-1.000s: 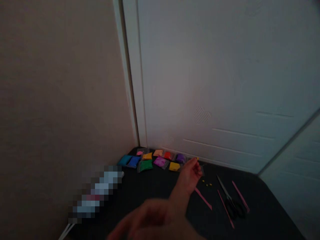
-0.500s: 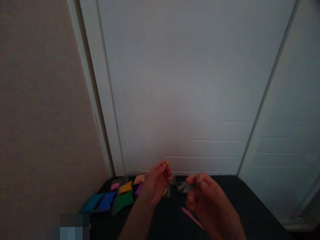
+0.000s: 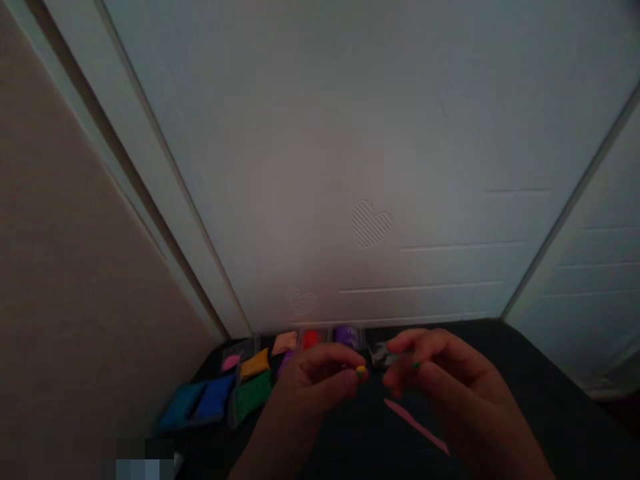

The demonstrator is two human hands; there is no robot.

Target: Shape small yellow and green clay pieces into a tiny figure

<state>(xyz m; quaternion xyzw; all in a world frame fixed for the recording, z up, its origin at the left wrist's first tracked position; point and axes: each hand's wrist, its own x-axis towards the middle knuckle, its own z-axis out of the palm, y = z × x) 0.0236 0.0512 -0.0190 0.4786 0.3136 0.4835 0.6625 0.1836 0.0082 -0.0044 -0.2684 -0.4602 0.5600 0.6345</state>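
My left hand [image 3: 315,387] is closed in a pinch on a small yellow-and-green piece of modelling clay [image 3: 361,371], held between thumb and fingertips. Facing it, a short gap away, my right hand [image 3: 455,380] pinches a tiny green bit of clay [image 3: 416,366]. Both hands are raised over the dark table [image 3: 360,447]. Below the right hand lies a slim pink modelling tool [image 3: 415,425], its near end close to the wrist. The picture is dim, so finer detail of the clay pieces cannot be made out.
Coloured packets lie at the left and back: teal [image 3: 181,405], blue [image 3: 215,398], green [image 3: 253,396], orange [image 3: 255,364], peach [image 3: 285,343], red [image 3: 310,339] and purple [image 3: 347,336]. A grey packet [image 3: 380,355] sits behind the right hand. A white panel [image 3: 300,167] rises behind the table.
My view has tilted and moved closer. The left hand has come down and turned, bringing its clay piece level with the right hand's. Red and purple packets now show behind it.
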